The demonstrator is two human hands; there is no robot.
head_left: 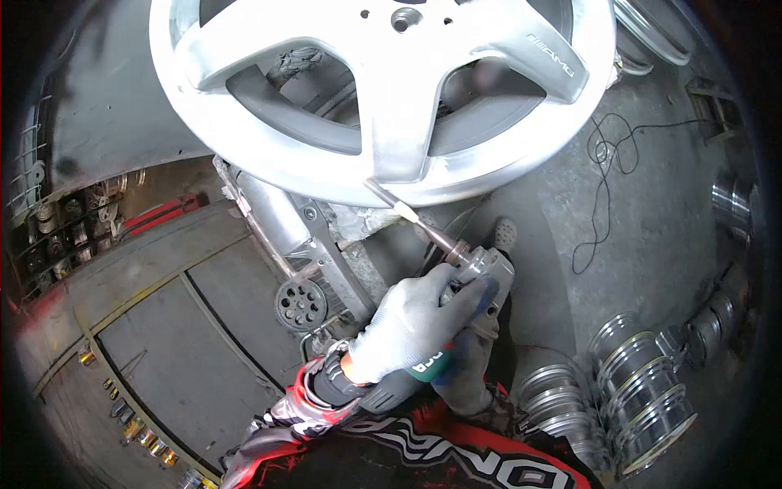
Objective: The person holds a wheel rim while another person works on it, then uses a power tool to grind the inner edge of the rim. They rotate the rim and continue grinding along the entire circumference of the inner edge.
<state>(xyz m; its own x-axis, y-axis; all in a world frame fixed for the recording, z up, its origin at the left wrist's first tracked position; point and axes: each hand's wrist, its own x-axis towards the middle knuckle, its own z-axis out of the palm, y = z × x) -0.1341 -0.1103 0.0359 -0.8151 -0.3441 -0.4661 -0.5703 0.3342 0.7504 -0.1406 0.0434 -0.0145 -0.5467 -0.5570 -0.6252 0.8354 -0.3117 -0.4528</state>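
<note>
A large silver alloy wheel (397, 114) with broad spokes and AMG lettering fills the top of the view. Below it is an electric grinder (489, 273) with a metal head, a green-and-dark body and a long thin shaft. The shaft's tip overlaps the wheel's lower rim, close to the bottom spoke. My left hand (411, 322), in a grey glove with a dark watch at the wrist, is closed around the grinder near its head. My right hand (468, 379), also gloved, grips the grinder's body lower down; its fingers are partly hidden.
A metal frame (322, 253) with a round, holed disc (300, 305) stands under the wheel. Stacked wheel rims (643, 391) sit at lower right. A thin black cable (603, 196) loops over the floor. A dark panel (179, 318) with raised ribs lies at left.
</note>
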